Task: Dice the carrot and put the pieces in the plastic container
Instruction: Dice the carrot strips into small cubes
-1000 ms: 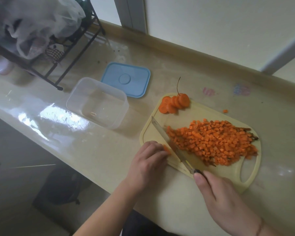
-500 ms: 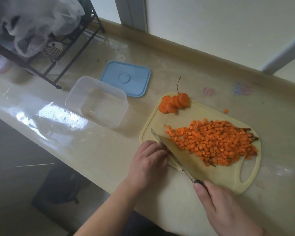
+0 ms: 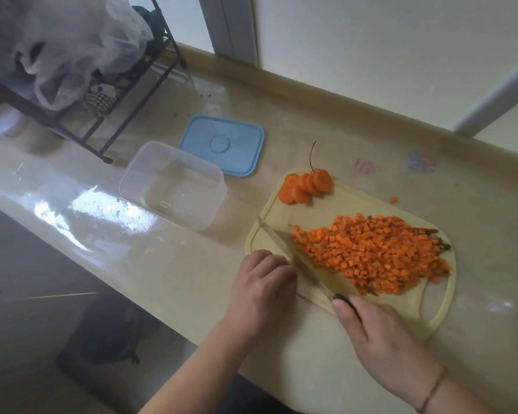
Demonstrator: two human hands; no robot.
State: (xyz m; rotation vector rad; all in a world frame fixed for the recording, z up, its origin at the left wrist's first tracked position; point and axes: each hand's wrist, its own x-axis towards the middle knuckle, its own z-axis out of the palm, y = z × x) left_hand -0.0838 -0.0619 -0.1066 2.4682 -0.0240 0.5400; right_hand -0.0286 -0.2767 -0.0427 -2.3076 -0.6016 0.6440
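A heap of small orange carrot dice (image 3: pixel 374 255) lies on a pale yellow cutting board (image 3: pixel 341 204). Several carrot rounds (image 3: pixel 305 186) lean together at the board's far left corner. My right hand (image 3: pixel 380 336) grips the dark handle of a knife (image 3: pixel 293 258); its blade lies flat across the board's left part, against the heap's near-left edge. My left hand (image 3: pixel 263 285), fingers curled under, rests on the board's near-left edge beside the blade. The clear plastic container (image 3: pixel 174 183) stands left of the board with nothing visible in it.
A blue lid (image 3: pixel 222 144) lies behind the container. A dark wire rack (image 3: pixel 108 100) with plastic bags stands at the far left. One stray carrot cube (image 3: pixel 393 199) lies on the counter behind the board. The counter's front edge runs just below my hands.
The knife has slid left and back toward me, then returned against the heap. The dice heap's left end has been pushed slightly right. My left hand stays at the board's edge.
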